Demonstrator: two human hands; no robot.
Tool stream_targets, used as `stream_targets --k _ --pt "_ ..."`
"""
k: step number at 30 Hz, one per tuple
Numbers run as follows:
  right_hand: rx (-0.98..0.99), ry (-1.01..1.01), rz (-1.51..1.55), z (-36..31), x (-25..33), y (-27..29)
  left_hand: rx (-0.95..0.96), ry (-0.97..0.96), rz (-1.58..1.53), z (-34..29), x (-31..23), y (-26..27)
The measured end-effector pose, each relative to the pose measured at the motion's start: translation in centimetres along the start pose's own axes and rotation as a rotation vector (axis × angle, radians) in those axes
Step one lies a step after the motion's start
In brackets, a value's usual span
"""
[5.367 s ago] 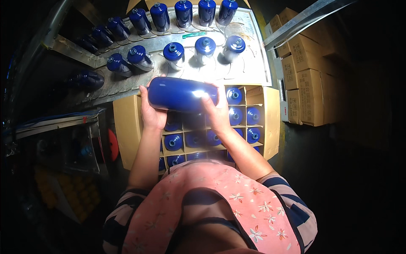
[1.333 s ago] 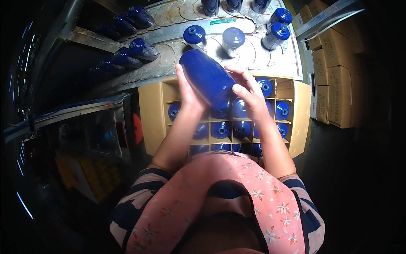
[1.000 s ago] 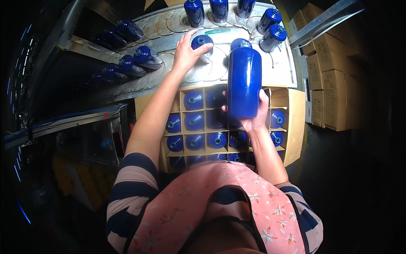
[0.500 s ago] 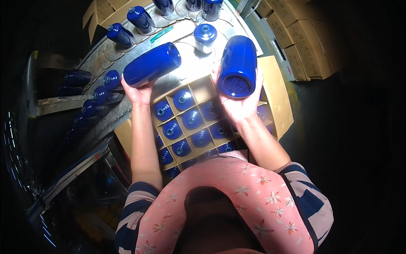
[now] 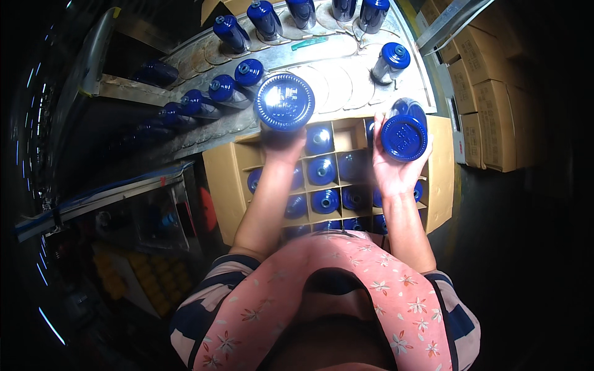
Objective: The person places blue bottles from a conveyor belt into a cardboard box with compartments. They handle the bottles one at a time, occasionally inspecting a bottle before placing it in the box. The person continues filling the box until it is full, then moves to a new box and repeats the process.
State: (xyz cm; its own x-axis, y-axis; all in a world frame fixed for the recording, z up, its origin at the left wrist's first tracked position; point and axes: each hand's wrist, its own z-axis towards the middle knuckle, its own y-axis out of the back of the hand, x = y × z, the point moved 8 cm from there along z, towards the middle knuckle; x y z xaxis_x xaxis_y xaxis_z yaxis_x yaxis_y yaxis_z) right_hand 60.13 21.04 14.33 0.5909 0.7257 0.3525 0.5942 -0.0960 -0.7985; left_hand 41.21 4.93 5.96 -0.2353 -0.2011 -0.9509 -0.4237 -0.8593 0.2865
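My left hand (image 5: pixel 284 147) is closed around a shiny blue glass bottle (image 5: pixel 284 102), its round embossed base turned up toward me. A second blue bottle (image 5: pixel 404 137) is gripped in my right hand (image 5: pixel 399 176), also base up and a little tilted. Both are held above the far part of an open cardboard carton (image 5: pixel 440 176). Cardboard dividers split the carton into cells, and several blue bottles (image 5: pixel 325 200) stand in them with their necks up. One far cell (image 5: pixel 349 139) shows bare cardboard. The necks of the held bottles are out of sight.
Beyond the carton runs a metal conveyor (image 5: pixel 331 55) of curved plates, carrying several upright blue bottles (image 5: pixel 250 73). A lone bottle (image 5: pixel 394 59) stands near its right edge. A green strip (image 5: pixel 309 43) lies on the conveyor. Stacked cardboard boxes (image 5: pixel 489 123) are at the right.
Both bottles have tipped so their bases face me more. The left one has swung from lying sideways to base up. My view has shifted, moving the carton and conveyor within it.
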Motion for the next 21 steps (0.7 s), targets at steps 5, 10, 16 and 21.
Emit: stream_targets --k 5,10,16,21 --pt "0.004 -0.014 0.063 0.1 0.3 -0.2 0.048 -0.05 0.078 0.2 -1.2 -0.9" --pt "0.006 0.044 0.098 0.1 0.9 -0.8 0.079 -0.046 0.121 0.1 -1.1 -1.5" --pt "-0.041 0.077 0.075 0.3 1.5 -1.0 -0.003 -0.044 -0.385 0.5 -1.4 -1.8" --pt "-0.067 0.078 0.157 1.0 2.4 -1.1 0.006 0.539 -1.564 2.1 -1.3 -4.3"
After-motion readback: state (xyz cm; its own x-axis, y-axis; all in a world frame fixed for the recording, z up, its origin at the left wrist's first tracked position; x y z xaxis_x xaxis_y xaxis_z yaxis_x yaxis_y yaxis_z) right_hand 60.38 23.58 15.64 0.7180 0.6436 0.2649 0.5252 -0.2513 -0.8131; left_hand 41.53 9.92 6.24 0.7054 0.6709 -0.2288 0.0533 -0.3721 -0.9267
